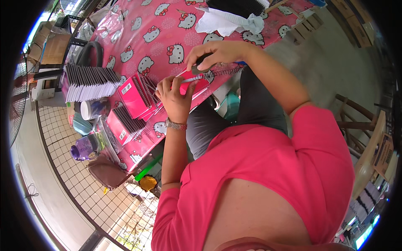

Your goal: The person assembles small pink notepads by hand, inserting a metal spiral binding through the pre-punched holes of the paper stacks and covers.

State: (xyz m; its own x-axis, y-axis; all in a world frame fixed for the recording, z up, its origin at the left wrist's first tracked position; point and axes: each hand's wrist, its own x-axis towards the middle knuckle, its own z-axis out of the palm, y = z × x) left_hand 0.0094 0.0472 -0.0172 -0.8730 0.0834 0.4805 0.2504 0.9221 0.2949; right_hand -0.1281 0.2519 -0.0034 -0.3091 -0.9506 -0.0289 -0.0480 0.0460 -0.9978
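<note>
At the table's near edge, a red notebook (pixel 197 87) lies under my hands. My left hand (pixel 175 94), wearing a metal watch, has its fingers bent and gripping the notebook's bound edge. Just above it, my right hand (pixel 222 54) is closed around a small dark tool (pixel 202 64) with a flat greyish lower part; its exact kind is unclear. A dark spiral binding wire (pixel 226 72) stretches out to the right from the notebook's edge. My fingers hide part of the binding and the tool's tip.
Left of my hands lie stacked red notebooks (pixel 133 98) and a tall pile of spiral-bound notebooks (pixel 90 83). Beyond them are a white-lidded jar (pixel 87 110), a purple bottle (pixel 83 149) and a brown pouch (pixel 108 172). Crumpled white paper (pixel 222 21) sits on the pink patterned tablecloth (pixel 161 62).
</note>
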